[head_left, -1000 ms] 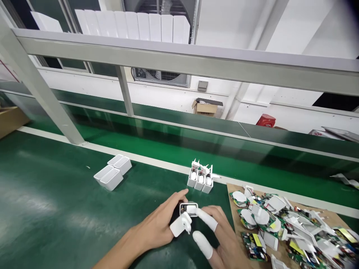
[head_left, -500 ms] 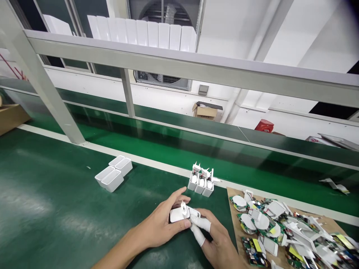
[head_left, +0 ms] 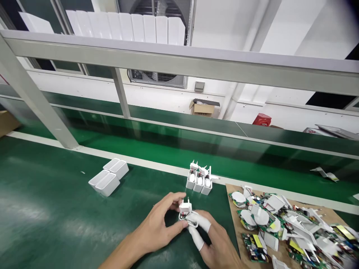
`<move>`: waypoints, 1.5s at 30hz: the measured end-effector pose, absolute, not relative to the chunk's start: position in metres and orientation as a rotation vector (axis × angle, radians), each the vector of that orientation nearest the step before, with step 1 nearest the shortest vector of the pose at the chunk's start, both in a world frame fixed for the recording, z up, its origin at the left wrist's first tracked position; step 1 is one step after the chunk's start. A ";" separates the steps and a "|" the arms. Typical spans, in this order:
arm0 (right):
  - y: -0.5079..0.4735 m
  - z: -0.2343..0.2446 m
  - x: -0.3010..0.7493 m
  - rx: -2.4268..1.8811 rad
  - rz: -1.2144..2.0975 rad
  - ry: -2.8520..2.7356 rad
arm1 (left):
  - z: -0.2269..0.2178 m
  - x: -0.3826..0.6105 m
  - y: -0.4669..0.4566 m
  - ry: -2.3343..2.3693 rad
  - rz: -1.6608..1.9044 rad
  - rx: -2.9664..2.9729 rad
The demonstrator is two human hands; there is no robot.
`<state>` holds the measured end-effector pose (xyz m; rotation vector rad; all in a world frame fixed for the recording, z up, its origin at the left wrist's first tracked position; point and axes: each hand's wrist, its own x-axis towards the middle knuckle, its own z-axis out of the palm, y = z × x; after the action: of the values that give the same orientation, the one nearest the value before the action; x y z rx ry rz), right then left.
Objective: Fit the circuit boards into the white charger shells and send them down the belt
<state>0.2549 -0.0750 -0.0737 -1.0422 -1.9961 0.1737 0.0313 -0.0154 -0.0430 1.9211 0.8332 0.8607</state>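
Between my two hands, above the green table, is a white charger housing (head_left: 192, 223) with a two-pin plug part (head_left: 185, 207) standing up at its open end. My left hand (head_left: 161, 220) curls around its left side, thumb and fingers on it. On the right, my right hand (head_left: 211, 239) grips the same housing with white-covered thumb and index finger. Just beyond the hands stand three filled charger housings (head_left: 199, 183) in a row, their plug parts sticking out at the top. Farther left, several empty white housings (head_left: 108, 183) stand with their open ends up.
To the right, a brown cardboard sheet (head_left: 238, 239) carries a heap of circuit boards with white plastic parts (head_left: 262, 218). A green conveyor belt (head_left: 157, 149) runs behind the pale table edge. Across the scene passes a metal frame beam (head_left: 179, 61) with white housings (head_left: 137, 28) lined up above it.
The plug part has turned so its pins point upward, and the housing has been tilted in my hands. My left fingers have opened slightly around it. The camera view has shifted a little.
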 end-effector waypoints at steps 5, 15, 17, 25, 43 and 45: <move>-0.075 -0.068 0.256 -1.066 0.357 -1.997 | -0.034 0.034 -0.013 0.796 0.902 1.883; -0.073 -0.070 0.252 -1.098 0.645 -1.794 | -0.039 0.030 -0.012 0.817 0.781 1.800; -0.072 -0.071 0.250 -1.077 1.012 -1.457 | -0.043 0.031 -0.016 0.810 0.796 1.895; -0.077 -0.064 0.238 -0.947 1.616 -0.860 | -0.046 0.044 -0.031 0.669 1.097 2.247; -0.087 -0.085 0.242 -1.163 0.231 -1.793 | -0.059 0.028 -0.004 1.179 0.873 2.017; -0.087 -0.088 0.241 -1.222 0.119 -1.809 | -0.054 0.027 0.017 1.266 0.923 1.909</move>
<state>0.2406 -0.0873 -0.0880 -1.2221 -1.8092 0.1191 0.0273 0.0175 -0.0539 1.9089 1.2663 0.9230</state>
